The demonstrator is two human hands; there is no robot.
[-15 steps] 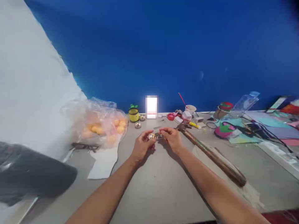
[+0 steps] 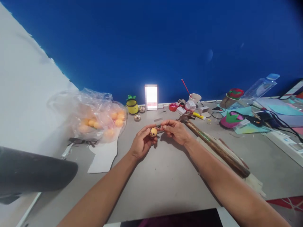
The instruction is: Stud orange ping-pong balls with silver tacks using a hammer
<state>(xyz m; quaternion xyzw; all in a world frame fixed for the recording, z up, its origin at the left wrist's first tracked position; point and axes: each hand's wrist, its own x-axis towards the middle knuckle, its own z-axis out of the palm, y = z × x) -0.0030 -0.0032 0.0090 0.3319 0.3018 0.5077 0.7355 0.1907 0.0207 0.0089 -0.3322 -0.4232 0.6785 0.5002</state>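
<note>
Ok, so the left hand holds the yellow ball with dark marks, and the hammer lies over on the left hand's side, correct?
Not the hammer's side: the head view shows the hammer over on the right hand's side. The left hand does hold the yellow ball with dark marks.

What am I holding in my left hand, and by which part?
A small yellow ball with dark markings, held at its left side by the left hand.

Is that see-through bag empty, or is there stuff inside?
Not empty: round orange things show through the clear plastic of the bag.
</note>
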